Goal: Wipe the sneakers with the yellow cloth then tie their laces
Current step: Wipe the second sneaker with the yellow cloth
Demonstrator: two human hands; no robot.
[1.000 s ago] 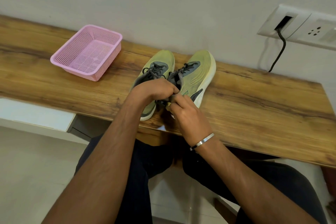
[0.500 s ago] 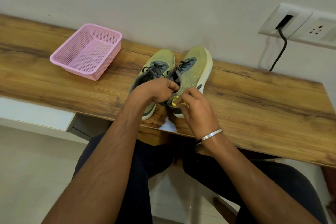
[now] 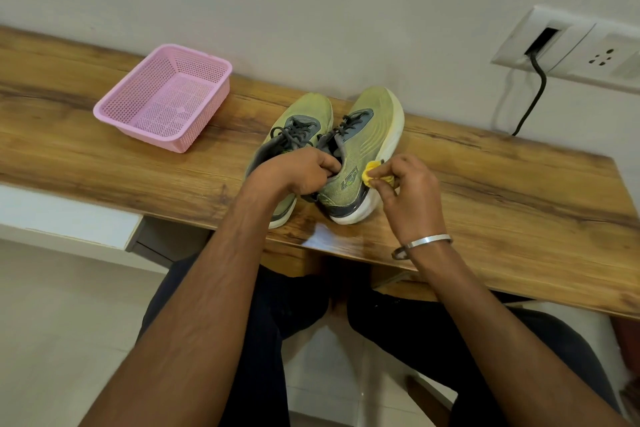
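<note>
Two yellow-green sneakers with grey laces stand side by side on the wooden table (image 3: 485, 191), toes toward the wall. My left hand (image 3: 301, 172) grips the collar of the right sneaker (image 3: 367, 146), which is tipped onto its outer side. The left sneaker (image 3: 298, 125) is partly hidden behind my left wrist. My right hand (image 3: 408, 187) pinches a bunched yellow cloth (image 3: 372, 173) against the right sneaker's side, just above the white sole. Only a small part of the cloth shows between my fingers.
A pink plastic basket (image 3: 166, 97) sits on the table to the left of the sneakers. A wall socket plate (image 3: 568, 45) with a black cable (image 3: 533, 94) is at the upper right. The table's front edge runs just under my wrists, my legs below it.
My right hand has moved from the sneaker's heel out to its right side, and the yellow cloth now shows. The right sneaker has tipped and turned a little under my left hand.
</note>
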